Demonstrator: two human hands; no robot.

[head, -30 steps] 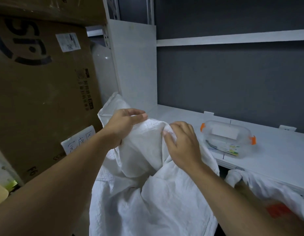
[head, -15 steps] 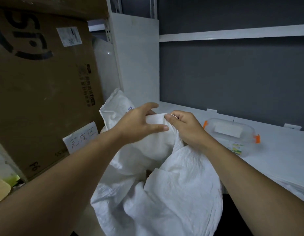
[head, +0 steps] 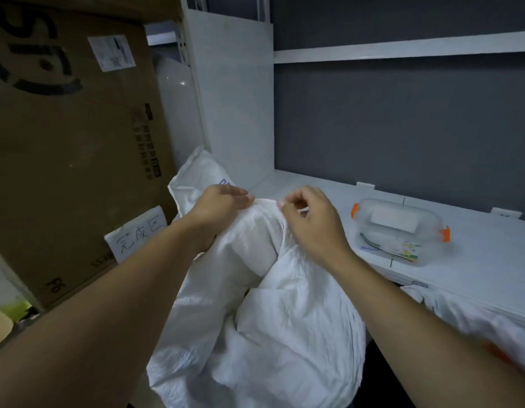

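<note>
— So, in the head view, where is the sack point(head: 285, 334)?
— Right in front of the person. It is a crumpled white woven thing, standing between the carton point(head: 64, 157) on the left and the tabletop point(head: 476, 260) on the right. Its mouth is bunched up at the top, near the tabletop's corner. Its foot is out of frame.
— And the hands?
— Both are on that bunched top, close together but not touching. The left hand point(head: 218, 207) lies over the fabric from the left with its grip closed on a fold, though the fingertips are blurred. The right hand point(head: 311, 225) has its fingers curled, the grip pinching the sack's edge.
— Anything on the tabletop?
— A clear box point(head: 399, 231) with orange clips, lid on and papers inside. It sits well apart from the right hand.
— And on the left side?
— A handwritten note point(head: 137, 234) is stuck low on the carton, near the left forearm. A white shelf point(head: 402, 50) runs along the grey wall above.
</note>
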